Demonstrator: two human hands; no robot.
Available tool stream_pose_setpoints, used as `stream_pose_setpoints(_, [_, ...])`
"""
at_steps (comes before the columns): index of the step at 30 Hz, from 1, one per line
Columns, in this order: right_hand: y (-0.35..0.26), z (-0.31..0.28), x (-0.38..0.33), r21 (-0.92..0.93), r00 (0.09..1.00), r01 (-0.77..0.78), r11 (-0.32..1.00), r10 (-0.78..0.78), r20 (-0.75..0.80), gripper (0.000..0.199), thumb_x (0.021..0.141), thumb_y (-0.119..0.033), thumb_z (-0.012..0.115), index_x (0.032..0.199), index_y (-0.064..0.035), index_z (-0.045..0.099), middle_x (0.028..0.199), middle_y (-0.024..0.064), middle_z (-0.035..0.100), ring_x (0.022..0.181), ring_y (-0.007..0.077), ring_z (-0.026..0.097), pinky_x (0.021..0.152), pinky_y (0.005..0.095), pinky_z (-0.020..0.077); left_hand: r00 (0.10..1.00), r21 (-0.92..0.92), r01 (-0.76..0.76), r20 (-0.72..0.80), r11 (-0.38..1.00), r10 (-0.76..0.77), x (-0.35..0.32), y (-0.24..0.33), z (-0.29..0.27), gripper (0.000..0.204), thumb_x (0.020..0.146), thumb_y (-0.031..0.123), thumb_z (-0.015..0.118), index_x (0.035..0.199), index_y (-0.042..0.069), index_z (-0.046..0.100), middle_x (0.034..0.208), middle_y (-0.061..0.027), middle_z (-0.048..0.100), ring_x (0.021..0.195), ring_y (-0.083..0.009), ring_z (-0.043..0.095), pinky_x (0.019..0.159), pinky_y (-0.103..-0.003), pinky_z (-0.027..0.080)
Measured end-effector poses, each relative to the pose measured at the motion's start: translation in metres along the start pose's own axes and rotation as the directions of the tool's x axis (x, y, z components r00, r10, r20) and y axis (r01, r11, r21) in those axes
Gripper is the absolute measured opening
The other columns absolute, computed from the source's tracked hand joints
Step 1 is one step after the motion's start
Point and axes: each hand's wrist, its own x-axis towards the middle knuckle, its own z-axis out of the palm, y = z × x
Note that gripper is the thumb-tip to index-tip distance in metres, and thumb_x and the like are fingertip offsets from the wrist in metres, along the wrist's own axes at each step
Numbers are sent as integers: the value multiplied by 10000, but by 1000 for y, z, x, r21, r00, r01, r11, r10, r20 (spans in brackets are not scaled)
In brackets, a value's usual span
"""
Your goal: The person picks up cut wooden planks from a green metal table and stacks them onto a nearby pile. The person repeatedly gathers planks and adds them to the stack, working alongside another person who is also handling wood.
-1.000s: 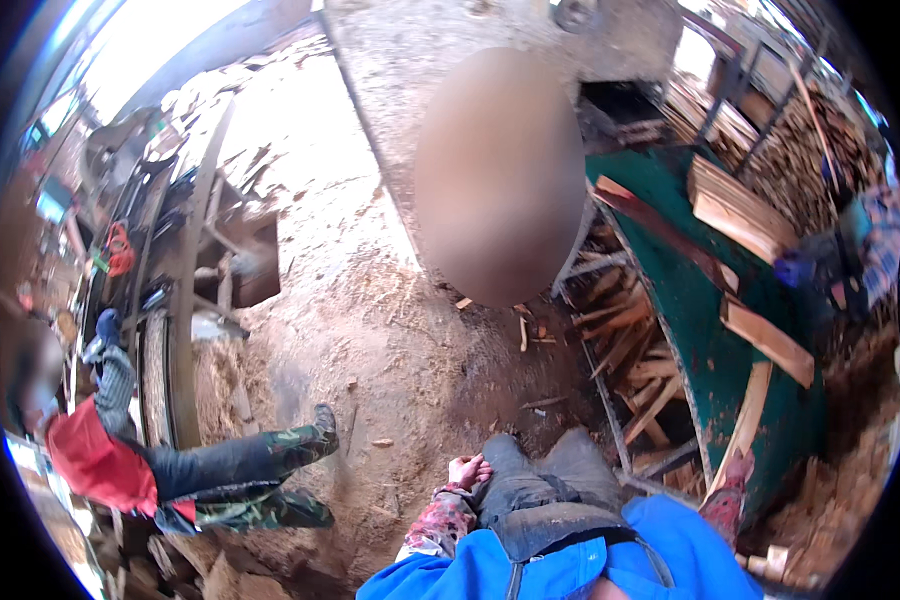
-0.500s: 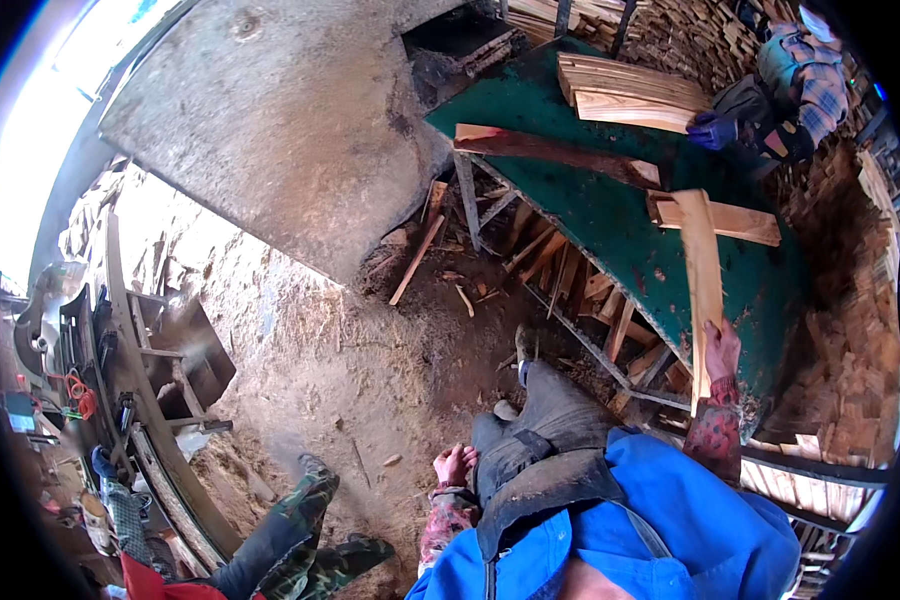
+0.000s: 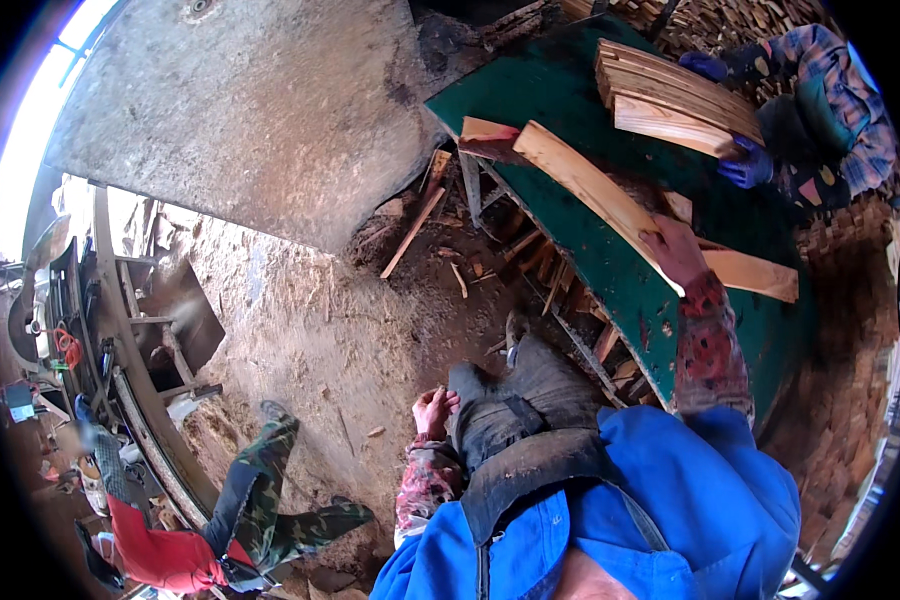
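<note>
My right hand (image 3: 676, 252) grips the near end of a pale wooden board (image 3: 592, 192), slanting over the green tabletop (image 3: 530, 78). Beneath it, a board with dark reddish bark (image 3: 487, 135) is partly covered. A shorter pale board (image 3: 760, 274) lies just beyond my right wrist. My left hand (image 3: 435, 412) hangs beside my left thigh, fingers curled, with nothing visible in them. At the table's far right, a co-worker's gloved hand (image 3: 746, 163) touches a stack of boards (image 3: 675, 100); the other glove (image 3: 705, 66) is behind the stack.
A large grey slab-like surface (image 3: 240, 110) fills the upper left. Wood offcuts (image 3: 413, 232) litter the floor by the table legs. Another person in camouflage trousers (image 3: 270, 470) is at lower left, near a curved machine frame (image 3: 120, 300). Stacked wood (image 3: 855, 330) lines the right.
My right hand has moved forward over the table, and its board has swung from nearly upright in view to slanting left across the bark-edged board. The co-worker's second glove has come into view.
</note>
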Motion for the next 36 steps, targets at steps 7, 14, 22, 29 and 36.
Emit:
stream_pose_setpoints(7, [8, 32, 128, -63, 970, 110, 992, -93, 223, 285, 883, -258, 616, 882, 25, 583, 866, 274, 621, 889, 467, 589, 753, 541, 452, 999, -190, -13, -38, 982, 6, 10, -5, -31, 265, 957, 103, 610, 1109, -95, 521, 927, -208, 676, 746, -284, 703, 596, -349, 599])
stream_pose_setpoints(14, [9, 36, 172, -122, 937, 67, 990, -21, 348, 356, 838, -326, 672, 845, 27, 626, 835, 257, 633, 824, 439, 615, 712, 495, 470, 966, -188, 124, -200, 974, -161, 9, 20, -35, 249, 957, 101, 596, 1117, -63, 499, 904, -191, 682, 682, -252, 694, 508, -326, 567])
stream_pose_setpoints(22, [-30, 40, 169, -119, 934, -4, 993, 47, 354, 299, 840, -284, 659, 885, 11, 640, 843, 239, 636, 845, 436, 621, 717, 484, 474, 997, -37, 80, -21, 996, -81, 105, 121, -38, 239, 943, 122, 629, 1032, -85, 549, 865, -188, 680, 668, -261, 683, 532, -359, 565])
stream_pose_setpoints(29, [-54, 31, 178, -100, 910, -122, 988, 151, 386, 268, 818, -248, 683, 875, 13, 666, 834, 221, 658, 825, 389, 647, 714, 451, 484, 992, 34, -75, 102, 997, 71, 194, 245, -75, 241, 943, 126, 639, 1049, -59, 527, 876, -170, 671, 726, -264, 695, 573, -365, 585])
stream_pose_setpoints(36, [-36, 26, 191, -258, 840, -131, 957, 246, 484, 321, 794, -257, 722, 979, 1, 674, 1009, 175, 646, 954, 346, 627, 816, 420, 495, 997, 58, -75, 1, 995, 75, 217, 276, -94, 243, 937, 123, 644, 1036, -72, 538, 866, -173, 678, 703, -246, 694, 586, -342, 594])
